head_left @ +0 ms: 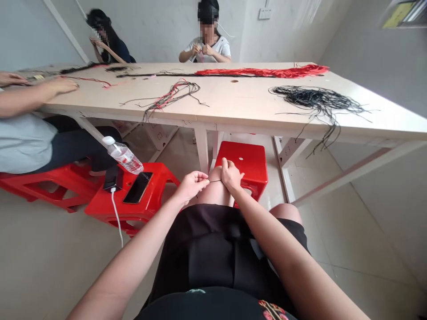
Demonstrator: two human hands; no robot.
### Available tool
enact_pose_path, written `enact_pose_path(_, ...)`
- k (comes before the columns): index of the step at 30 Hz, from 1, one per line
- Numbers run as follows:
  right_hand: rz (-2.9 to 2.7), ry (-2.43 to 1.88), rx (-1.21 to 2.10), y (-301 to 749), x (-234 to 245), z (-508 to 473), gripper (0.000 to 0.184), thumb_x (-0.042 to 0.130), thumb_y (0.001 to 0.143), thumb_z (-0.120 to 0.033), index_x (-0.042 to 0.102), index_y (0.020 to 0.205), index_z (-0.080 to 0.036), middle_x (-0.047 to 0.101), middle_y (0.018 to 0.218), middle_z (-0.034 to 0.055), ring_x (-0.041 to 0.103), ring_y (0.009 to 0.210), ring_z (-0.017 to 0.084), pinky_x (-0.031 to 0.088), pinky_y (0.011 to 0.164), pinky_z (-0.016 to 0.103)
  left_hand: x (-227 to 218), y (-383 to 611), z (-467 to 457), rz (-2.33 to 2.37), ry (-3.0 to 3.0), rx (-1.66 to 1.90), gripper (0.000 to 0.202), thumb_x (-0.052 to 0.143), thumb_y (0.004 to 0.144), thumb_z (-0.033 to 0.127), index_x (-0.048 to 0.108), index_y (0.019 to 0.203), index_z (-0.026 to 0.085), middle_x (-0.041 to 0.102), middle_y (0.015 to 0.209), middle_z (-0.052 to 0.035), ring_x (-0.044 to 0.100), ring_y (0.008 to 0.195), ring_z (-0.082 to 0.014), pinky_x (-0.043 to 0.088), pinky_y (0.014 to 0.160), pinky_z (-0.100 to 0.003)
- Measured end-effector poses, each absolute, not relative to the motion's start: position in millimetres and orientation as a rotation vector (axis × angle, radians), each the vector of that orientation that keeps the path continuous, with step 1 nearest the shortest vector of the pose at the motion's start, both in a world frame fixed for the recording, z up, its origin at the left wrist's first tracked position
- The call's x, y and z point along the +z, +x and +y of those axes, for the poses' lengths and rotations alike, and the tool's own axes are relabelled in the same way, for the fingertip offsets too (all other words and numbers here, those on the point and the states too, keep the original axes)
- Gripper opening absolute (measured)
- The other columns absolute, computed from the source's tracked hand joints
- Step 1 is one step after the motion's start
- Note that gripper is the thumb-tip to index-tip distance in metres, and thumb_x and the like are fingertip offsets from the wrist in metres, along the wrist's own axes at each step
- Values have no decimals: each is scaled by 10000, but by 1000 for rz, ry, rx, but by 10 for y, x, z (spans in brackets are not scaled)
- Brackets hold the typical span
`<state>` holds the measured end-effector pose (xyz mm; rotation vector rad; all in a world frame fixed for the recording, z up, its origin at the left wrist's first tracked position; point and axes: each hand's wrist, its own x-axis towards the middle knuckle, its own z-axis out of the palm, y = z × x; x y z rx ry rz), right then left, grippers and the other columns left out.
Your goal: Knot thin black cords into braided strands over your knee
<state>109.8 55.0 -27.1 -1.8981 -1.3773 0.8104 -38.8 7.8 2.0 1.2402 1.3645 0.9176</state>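
My left hand [192, 186] is closed in a pinch on a thin black cord [215, 181] above my bare thigh. The short visible length runs nearly straight across to my right hand [231, 174], which rests on my knee. The cord goes in at the edge of that hand, and its fingers are bent and partly hide their hold on it. A small dark bit of cord also shows below my left hand.
The long table [230, 106] ahead holds a black cord bundle [313, 98], a black-and-red bundle [173, 95] and red cords [263, 71]. A bottle [125, 155], phone [136, 187] and power bank [112, 178] are on a red stool [110, 206]. Another red stool [256, 162] stands ahead. Several people sit around.
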Motion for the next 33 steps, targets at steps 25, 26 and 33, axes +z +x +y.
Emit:
enact_pose_path(25,-1266,-1751,810,1114,-375,555,590,195,891,-628,608,921,-207,674,1037,94,563,1076,303,103,1043,653,360,121,188,1733,1957,331,186,583,687,214,554,505,187,569,582,-26,509,595,-159,309,535,-281)
enact_pose_path(26,-1268,-1746,805,1113,-381,549,595,190,892,-629,606,916,-205,672,1040,95,564,1072,303,103,1042,653,368,128,186,1737,1974,314,217,571,685,197,525,473,189,539,554,-23,493,580,-156,300,533,-282)
enact_pose_path(33,-1274,-1722,789,1118,-412,532,581,188,900,-618,599,934,-209,669,1052,88,563,1072,298,121,1042,646,408,127,227,1729,2034,199,266,590,687,238,525,431,202,489,496,-17,480,538,-159,305,522,-283)
